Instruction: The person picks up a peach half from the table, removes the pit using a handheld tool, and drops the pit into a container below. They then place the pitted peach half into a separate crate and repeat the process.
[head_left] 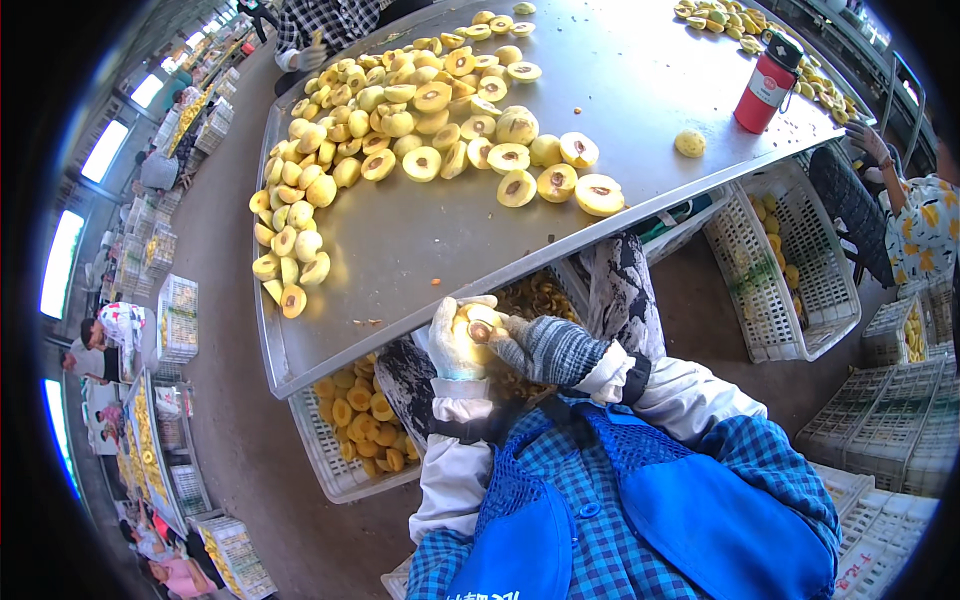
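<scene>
My left hand (453, 348), in a whitish glove, is closed around a yellow peach half (474, 326) just off the table's near edge. The cut face with its brown pit is turned toward my right hand (552, 350). That hand wears a grey striped knit glove; its fingers are bent and touch the fruit beside the pit. Whether a small tool is in them is hidden. Beyond my hands, a heap of halved peaches (400, 122), many with pits showing, curves over the metal table (390, 250).
A crate of peach halves (335, 470) stands below the table's near edge, left of my legs. A red bottle (766, 88) and a lone peach (690, 143) are on the table at right. Another white crate (770, 330) sits on the floor. Co-workers are at the far side and right.
</scene>
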### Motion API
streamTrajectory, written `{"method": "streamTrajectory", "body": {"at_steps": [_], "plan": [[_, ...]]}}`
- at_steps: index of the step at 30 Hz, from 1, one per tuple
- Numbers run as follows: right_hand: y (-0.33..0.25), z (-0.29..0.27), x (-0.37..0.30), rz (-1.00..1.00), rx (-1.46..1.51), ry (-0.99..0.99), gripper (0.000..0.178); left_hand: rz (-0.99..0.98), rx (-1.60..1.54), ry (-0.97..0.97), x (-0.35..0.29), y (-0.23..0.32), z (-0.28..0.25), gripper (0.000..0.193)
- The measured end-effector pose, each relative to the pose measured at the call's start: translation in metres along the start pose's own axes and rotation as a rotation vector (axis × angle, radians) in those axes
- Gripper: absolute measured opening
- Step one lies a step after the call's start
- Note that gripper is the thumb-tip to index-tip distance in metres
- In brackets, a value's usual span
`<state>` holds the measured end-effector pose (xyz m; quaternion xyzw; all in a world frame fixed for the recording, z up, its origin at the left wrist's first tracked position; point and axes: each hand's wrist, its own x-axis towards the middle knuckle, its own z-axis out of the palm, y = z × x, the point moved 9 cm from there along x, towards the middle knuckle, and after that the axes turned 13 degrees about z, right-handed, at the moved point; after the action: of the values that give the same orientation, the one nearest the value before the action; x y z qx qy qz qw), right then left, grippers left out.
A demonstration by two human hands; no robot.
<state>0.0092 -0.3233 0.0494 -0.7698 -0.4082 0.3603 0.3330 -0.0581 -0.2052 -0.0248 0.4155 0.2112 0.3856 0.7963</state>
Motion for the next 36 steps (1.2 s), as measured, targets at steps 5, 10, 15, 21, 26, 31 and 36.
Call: {"method": "streamTrajectory", "body": {"at_steps": [5,10,15,21,26,31,36], "plan": [[0.020,0.009,-0.002,-0.094,0.032,-0.171,0.055,-0.129,0.346,-0.317,-0.005,0.004,0.030,0.057],[0.025,0.015,0.002,-0.303,0.503,-0.030,0.064,-0.350,0.412,-0.335,-0.004,0.015,0.052,0.062],[0.040,0.068,0.001,0.316,1.195,-0.610,0.046,0.201,0.105,0.095,-0.013,0.036,0.025,0.022],[0.037,0.051,0.007,-0.091,0.529,-0.458,0.040,0.124,0.381,-0.318,-0.022,0.041,0.056,0.017],[0.019,0.063,-0.019,0.406,1.035,-0.648,0.036,0.006,-0.270,-0.062,-0.030,0.034,0.063,0.041],[0.056,0.086,0.019,0.204,0.990,-0.422,0.029,0.126,-0.105,0.337,-0.023,0.063,-0.034,0.033],[0.119,0.105,0.035,0.228,0.626,-0.392,0.055,1.034,1.988,0.186,-0.040,0.206,-0.059,0.041]]}}
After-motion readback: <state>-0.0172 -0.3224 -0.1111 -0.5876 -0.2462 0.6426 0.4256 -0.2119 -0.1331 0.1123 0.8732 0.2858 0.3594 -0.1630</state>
